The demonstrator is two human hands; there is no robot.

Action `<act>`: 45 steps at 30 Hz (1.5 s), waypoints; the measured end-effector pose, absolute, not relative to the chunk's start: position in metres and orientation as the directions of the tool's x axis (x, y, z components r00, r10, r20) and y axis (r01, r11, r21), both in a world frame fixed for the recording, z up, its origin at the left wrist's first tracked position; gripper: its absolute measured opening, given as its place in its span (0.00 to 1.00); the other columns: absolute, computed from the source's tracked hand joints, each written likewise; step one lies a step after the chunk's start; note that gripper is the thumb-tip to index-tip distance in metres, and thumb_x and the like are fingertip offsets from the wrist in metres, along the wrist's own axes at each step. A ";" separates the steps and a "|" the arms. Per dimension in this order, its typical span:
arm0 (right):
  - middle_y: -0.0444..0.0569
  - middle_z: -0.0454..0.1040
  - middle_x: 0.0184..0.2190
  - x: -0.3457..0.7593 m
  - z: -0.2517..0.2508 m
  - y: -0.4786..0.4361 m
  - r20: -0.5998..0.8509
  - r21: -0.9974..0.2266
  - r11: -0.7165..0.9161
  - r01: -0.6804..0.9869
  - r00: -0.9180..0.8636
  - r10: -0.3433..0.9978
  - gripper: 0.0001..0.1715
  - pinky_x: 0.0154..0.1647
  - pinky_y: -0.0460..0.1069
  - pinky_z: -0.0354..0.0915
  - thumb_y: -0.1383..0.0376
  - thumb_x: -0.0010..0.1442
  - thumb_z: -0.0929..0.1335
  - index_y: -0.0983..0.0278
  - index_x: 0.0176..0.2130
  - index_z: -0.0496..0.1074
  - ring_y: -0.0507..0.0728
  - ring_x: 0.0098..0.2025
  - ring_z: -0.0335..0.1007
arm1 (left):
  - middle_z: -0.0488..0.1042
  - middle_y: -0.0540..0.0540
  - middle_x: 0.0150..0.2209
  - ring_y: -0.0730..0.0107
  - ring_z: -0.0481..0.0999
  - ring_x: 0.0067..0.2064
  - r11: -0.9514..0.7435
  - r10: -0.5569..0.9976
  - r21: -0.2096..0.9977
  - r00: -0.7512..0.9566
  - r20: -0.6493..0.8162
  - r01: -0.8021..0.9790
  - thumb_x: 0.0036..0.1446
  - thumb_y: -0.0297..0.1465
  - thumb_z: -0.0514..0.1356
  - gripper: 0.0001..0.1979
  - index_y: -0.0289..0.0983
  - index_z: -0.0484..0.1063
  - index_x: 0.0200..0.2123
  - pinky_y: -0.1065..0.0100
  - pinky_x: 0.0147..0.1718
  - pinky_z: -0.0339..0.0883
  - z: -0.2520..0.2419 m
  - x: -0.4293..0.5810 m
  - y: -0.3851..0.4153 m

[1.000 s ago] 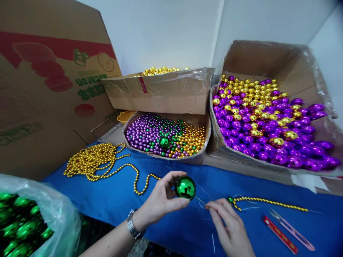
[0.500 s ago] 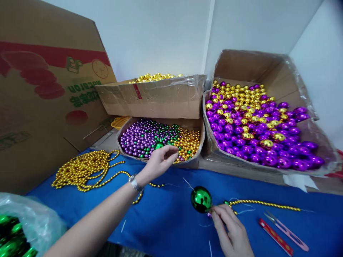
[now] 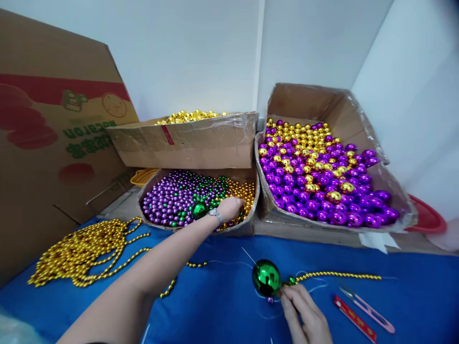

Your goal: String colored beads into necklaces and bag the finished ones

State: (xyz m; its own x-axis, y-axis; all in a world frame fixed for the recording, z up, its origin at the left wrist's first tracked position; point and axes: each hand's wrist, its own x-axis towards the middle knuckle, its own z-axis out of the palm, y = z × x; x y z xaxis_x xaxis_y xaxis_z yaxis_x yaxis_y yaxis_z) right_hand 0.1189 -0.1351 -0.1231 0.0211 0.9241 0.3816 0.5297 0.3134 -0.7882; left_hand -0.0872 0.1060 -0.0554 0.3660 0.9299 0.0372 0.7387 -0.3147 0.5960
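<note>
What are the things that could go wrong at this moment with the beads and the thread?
1. The left hand digs in the small-bead box near its low front edge; beads may spill onto the blue cloth.
2. The big green ball is steadied only by the right hand; it might roll and pull the thin thread.

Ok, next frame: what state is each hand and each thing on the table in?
left hand: reaching into the small-bead box, fingers down among gold beads; grip hidden.
right hand: pinching the thread beside the green ball.
green ball: on the blue cloth, threaded.
small-bead box: open, filled.
large-ball box: open, filled with purple and gold balls.
gold bead strand: piled loosely.
snips: lying untouched.
</note>
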 end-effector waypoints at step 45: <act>0.51 0.71 0.48 0.104 -0.100 -0.103 0.391 -0.703 0.438 0.561 -0.209 0.896 0.19 0.49 0.47 0.65 0.68 0.65 0.59 0.61 0.55 0.63 0.55 0.50 0.68 | 0.77 0.46 0.28 0.68 0.75 0.29 -0.228 0.959 0.923 0.238 0.158 0.309 0.53 0.37 0.62 0.10 0.35 0.75 0.29 0.72 0.27 0.67 0.004 -0.084 -0.050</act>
State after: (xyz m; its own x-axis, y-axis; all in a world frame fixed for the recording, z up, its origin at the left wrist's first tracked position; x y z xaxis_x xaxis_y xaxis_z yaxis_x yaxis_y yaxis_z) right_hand 0.1044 -0.1033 -0.1003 -0.2093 0.8962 0.3911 0.5610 0.4377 -0.7027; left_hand -0.0843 -0.0505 0.0042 0.2376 0.9585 0.1575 0.3095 -0.2284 0.9231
